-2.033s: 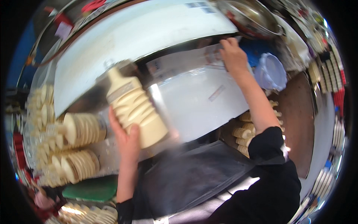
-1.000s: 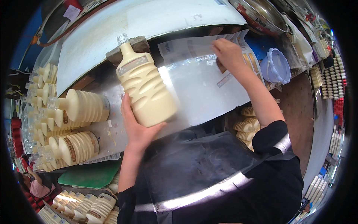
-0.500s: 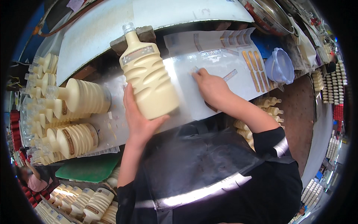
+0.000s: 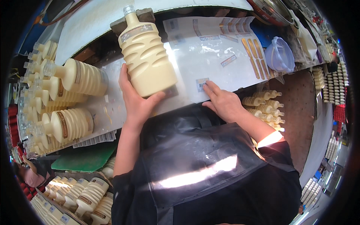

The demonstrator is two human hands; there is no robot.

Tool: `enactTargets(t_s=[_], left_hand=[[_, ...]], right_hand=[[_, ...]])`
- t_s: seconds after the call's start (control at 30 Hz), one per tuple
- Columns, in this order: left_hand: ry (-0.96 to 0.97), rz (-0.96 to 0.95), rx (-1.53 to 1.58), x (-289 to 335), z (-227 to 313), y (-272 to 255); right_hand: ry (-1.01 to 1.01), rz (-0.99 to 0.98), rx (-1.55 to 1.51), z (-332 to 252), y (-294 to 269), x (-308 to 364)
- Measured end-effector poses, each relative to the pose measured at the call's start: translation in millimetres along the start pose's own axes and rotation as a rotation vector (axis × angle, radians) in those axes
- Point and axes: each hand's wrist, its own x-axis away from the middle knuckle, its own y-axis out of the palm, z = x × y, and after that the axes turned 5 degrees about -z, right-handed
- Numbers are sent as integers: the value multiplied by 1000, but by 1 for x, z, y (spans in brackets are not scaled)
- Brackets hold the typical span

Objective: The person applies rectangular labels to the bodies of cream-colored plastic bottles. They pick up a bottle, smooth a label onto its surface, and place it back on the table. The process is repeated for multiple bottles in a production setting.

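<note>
A cream bottle (image 4: 148,62) with wavy ridges and a clear neck lies tilted on the table. Its neck rests on a brown block (image 4: 145,15). My left hand (image 4: 137,97) grips the bottle's lower left side, thumb under its base. On a white sheet (image 4: 187,48) to the right, my right hand (image 4: 225,103) has its fingers stretched out, fingertips touching the edge of a small barcode label (image 4: 201,84). Further up the sheet lie a patterned strip label (image 4: 228,60), several similar strips and gold strips (image 4: 258,58).
Cream bottles (image 4: 73,122) lie stacked at the left end of the table, with more bottles (image 4: 92,195) below. A lavender bucket (image 4: 280,56) stands at the right, near a metal basin (image 4: 272,15). Small cream bottles (image 4: 266,107) lie below the table's right edge. A person (image 4: 32,174) is at far left.
My right hand has moved down toward the near edge of the sheet, its fingers opening from a pinch. The barcode label now lies flat there. My left hand keeps hold of the bottle.
</note>
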Motion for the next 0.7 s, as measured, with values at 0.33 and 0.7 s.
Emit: enactTargets(t_s=[0.33, 0.7], left_hand=[[-85, 116, 309, 13, 18, -2], [-202, 139, 387, 3, 28, -9]], right_hand=[[-17, 135, -347, 12, -10, -2], [-354, 592, -107, -79, -82, -97]])
